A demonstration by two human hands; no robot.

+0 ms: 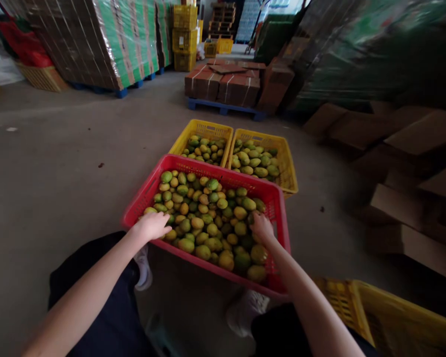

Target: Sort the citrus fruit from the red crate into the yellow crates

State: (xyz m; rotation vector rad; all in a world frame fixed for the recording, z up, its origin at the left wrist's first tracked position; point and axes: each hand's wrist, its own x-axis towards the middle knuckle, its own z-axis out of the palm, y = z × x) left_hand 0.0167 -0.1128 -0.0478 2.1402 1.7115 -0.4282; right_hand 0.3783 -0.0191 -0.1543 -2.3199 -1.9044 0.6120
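Observation:
A red plastic crate (204, 263) filled with small oval green-and-yellow fruit (197, 223) stands in front of me, between my feet; I cannot tell the kind of fruit for certain. At the crate's near left corner is my left hand (154, 226), its fingers stretched over the fruit with no fruit visibly gripped. My right hand (262, 227) reaches in at the right side, fingers curled against a greenish fruit (253, 216). Its fingertips are partly hidden among the fruit. Touching the crate's far side are two yellow crates (288, 163), which hold similar fruit.
Another yellow crate (357, 307) stands at the lower right. Cardboard boxes (405, 208) lie along the right. Ahead, brown cartons (223, 87) sit on a blue pallet (226, 106). Wrapped stacks (130, 39) and piled yellow crates (185, 39) stand at the back.

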